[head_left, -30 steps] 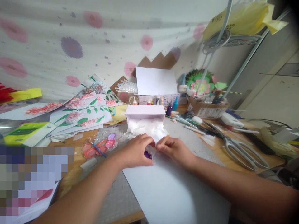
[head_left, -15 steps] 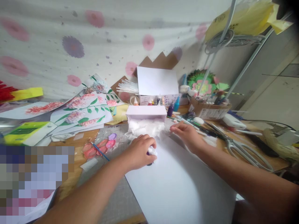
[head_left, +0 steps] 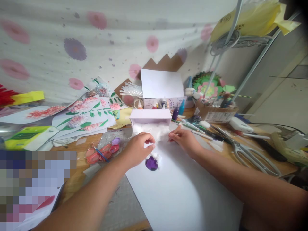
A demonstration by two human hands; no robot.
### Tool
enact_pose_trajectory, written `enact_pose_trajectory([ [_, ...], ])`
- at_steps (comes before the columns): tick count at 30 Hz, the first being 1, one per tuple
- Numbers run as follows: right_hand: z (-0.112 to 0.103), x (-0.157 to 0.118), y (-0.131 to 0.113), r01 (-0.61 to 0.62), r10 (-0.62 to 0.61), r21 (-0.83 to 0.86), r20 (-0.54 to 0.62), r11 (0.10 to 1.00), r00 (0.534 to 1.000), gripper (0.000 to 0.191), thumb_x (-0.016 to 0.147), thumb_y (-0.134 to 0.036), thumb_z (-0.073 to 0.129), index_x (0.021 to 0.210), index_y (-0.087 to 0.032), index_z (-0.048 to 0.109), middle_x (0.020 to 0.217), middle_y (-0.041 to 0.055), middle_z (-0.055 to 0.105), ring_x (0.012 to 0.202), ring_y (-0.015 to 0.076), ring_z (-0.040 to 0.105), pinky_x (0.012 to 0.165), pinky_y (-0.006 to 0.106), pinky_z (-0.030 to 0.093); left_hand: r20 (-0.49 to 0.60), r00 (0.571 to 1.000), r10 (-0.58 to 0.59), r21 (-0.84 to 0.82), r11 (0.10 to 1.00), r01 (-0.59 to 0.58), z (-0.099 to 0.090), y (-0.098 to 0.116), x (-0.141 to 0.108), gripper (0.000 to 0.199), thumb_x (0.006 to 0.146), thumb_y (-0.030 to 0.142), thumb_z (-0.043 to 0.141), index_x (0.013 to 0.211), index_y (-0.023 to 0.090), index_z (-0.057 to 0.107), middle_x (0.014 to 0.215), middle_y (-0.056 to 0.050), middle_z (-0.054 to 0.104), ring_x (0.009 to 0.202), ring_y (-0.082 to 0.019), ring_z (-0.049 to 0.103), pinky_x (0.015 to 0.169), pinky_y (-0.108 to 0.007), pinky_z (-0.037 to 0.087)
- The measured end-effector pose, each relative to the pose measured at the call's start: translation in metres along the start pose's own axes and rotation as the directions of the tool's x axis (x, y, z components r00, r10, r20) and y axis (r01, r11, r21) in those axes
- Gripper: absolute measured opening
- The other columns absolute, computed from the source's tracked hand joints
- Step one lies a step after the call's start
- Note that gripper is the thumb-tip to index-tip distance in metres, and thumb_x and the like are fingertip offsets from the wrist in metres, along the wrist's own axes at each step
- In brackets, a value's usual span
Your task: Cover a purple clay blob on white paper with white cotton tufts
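A round purple blob, likely paint (head_left: 151,163), lies on the large white sheet of paper (head_left: 178,189), with fluffy white cotton (head_left: 156,156) along its upper edge. Just above it is my left hand (head_left: 141,144), its thumb and forefinger apart and nothing visible between them. My right hand (head_left: 181,139) is over the sheet's far right side, thumb and fingertips pinched together; what they hold, if anything, is too small to make out. Beyond both hands, loose cotton (head_left: 162,128) spills from an open white box (head_left: 150,114).
Left of the sheet lie a pink palette (head_left: 92,156) and a thin blue brush (head_left: 102,154). Large scissors (head_left: 245,150) and several pens are on the right. Small paint bottles (head_left: 175,112) stand behind the box. Flower pictures (head_left: 89,112) lie at the back left.
My left hand has moved up and away from the purple blob and its cotton, letting go and uncovering them. My right hand has shifted slightly left and down.
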State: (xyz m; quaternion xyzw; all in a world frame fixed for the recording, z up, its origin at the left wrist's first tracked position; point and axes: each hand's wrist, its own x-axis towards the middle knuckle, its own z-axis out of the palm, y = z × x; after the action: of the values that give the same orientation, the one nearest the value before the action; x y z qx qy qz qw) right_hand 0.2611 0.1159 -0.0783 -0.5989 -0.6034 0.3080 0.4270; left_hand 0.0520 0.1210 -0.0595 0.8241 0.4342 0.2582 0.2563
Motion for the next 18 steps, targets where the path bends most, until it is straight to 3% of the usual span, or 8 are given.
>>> enact_pose_trajectory([
  [5,-0.01,-0.017,-0.022,-0.038,0.035,0.133,0.029,0.99,0.999,0.028,0.071,-0.041,0.062,0.061,-0.015,0.062,0.065,0.0041,0.066,0.065,0.0157,0.06,0.066,0.029,0.044,0.016,1.0,-0.007,-0.019,1.0,0.007,-0.001,0.002,-0.001,0.01,0.074,0.028,0.05,0.08,0.022,0.056,0.088,0.0,0.058,0.084,-0.018,0.053,0.076,-0.031,0.042],
  [8,-0.014,-0.031,-0.036,-0.042,-0.027,0.316,0.211,0.948,0.977,0.026,0.072,-0.039,0.063,0.064,-0.014,0.062,0.064,0.0031,0.065,0.065,0.0151,0.06,0.07,0.031,0.045,0.087,0.996,0.013,-0.096,0.995,-0.005,-0.003,0.003,-0.002,0.019,0.075,0.032,0.052,0.09,0.022,0.058,0.096,-0.002,0.059,0.09,-0.018,0.052,0.079,-0.031,0.042],
  [11,-0.01,-0.046,-0.043,-0.055,-0.147,0.408,0.446,0.911,0.883,0.021,0.075,-0.036,0.061,0.072,-0.016,0.063,0.065,0.0021,0.065,0.065,0.0143,0.06,0.07,0.031,0.046,0.132,0.991,0.038,-0.132,0.991,-0.02,-0.007,0.002,-0.002,0.021,0.076,0.03,0.052,0.095,0.023,0.058,0.101,-0.002,0.058,0.094,-0.018,0.051,0.082,-0.031,0.041],
  [13,-0.003,-0.053,-0.043,0.0,-0.187,0.349,0.503,0.937,0.844,0.022,0.077,-0.037,0.059,0.07,-0.016,0.063,0.068,0.0025,0.064,0.066,0.0139,0.059,0.069,0.029,0.046,0.16,0.985,0.066,-0.102,0.994,-0.05,-0.011,0.002,-0.003,0.022,0.072,0.024,0.053,0.093,0.024,0.058,0.102,-0.001,0.056,0.096,-0.019,0.05,0.085,-0.031,0.04],
  [18,0.016,-0.058,-0.032,0.263,-0.273,0.081,0.381,0.961,0.883,0.025,0.08,-0.037,0.056,0.065,-0.018,0.061,0.073,0.0027,0.061,0.066,0.0126,0.055,0.062,0.025,0.044,0.316,0.936,0.152,-0.063,0.988,-0.139,-0.014,0.0,-0.005,0.027,0.062,0.021,0.063,0.088,0.025,0.059,0.107,-0.002,0.049,0.104,-0.021,0.046,0.091,-0.032,0.037],
])
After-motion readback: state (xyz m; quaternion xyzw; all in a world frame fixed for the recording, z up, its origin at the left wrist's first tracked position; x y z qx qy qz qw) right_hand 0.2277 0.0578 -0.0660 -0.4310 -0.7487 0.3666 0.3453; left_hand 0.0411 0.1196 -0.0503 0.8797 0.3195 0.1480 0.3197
